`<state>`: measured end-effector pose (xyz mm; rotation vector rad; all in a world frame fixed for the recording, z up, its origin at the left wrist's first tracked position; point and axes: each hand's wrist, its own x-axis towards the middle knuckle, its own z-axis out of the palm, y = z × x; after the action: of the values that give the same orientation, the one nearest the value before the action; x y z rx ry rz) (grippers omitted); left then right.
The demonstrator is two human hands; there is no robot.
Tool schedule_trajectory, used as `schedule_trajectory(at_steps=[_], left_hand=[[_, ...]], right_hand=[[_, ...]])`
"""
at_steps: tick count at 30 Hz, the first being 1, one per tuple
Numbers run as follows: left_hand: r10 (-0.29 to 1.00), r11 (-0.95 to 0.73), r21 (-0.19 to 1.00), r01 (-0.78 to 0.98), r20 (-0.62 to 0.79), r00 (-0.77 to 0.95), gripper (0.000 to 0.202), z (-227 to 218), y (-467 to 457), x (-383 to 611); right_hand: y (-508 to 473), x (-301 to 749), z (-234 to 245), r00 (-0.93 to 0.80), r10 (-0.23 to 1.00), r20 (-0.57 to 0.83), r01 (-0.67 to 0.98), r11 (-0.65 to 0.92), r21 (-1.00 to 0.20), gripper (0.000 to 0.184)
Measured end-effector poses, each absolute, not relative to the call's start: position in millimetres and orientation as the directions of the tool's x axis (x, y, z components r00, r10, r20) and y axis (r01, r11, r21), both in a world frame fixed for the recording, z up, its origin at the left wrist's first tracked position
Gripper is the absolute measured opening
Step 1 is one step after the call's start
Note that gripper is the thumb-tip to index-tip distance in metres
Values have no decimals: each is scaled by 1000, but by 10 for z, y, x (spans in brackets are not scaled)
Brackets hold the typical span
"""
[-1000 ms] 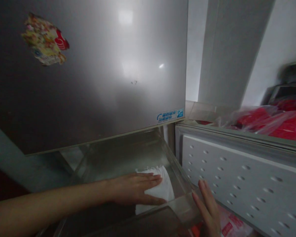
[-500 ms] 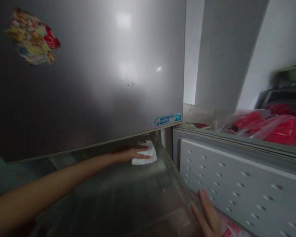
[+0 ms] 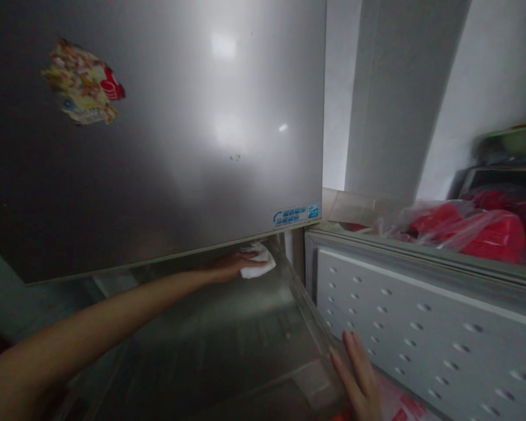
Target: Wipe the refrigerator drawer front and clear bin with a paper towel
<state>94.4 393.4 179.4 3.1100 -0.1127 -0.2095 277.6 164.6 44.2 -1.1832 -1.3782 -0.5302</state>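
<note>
My left hand (image 3: 236, 265) presses a white cloth (image 3: 259, 263) flat against the upper part of a dark, shiny metal lower door panel (image 3: 228, 327). It sits just beneath the bottom edge of the silver upper fridge door (image 3: 193, 146). Some of the cloth is covered by the fingers. Lower right, my right hand (image 3: 359, 377) grips the panel's right edge, thumb on the front and fingers around the side. The palm is cut off by the frame's bottom.
A torn food sticker (image 3: 85, 82) and a blue label (image 3: 296, 214) are on the upper door. To the right stands a grey dimpled panel (image 3: 403, 316), with red items in clear plastic (image 3: 473, 228) above it. Pink plastic (image 3: 403, 403) shows below.
My left hand and the cloth have slid slightly up, closer to the upper door's lower edge. My right hand stays on the panel edge. The camera view has shifted a little.
</note>
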Motion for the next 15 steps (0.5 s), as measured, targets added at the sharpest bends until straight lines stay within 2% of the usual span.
schedule_trajectory(at_steps=[3, 5, 7, 11, 15], left_hand=[[94, -996, 1, 94, -77, 993, 39, 1760, 3792, 795], [208, -978, -14, 208, -53, 977, 45, 1732, 3654, 712], [260, -965, -35, 258, -73, 963, 51, 1702, 3478, 666], [149, -989, -46, 144, -122, 981, 53, 1623, 3097, 654], [19, -1000, -19, 18, -63, 998, 45, 1543, 2871, 641]], right_hand=[[1630, 2770, 455, 202, 358, 912, 858, 384, -341, 81], [1612, 2761, 468, 209, 375, 903, 853, 382, -356, 82], [1599, 2752, 479, 214, 382, 899, 850, 381, -364, 82], [1595, 2745, 480, 225, 384, 895, 845, 381, -376, 81], [1606, 2751, 462, 242, 377, 894, 839, 382, -388, 78]])
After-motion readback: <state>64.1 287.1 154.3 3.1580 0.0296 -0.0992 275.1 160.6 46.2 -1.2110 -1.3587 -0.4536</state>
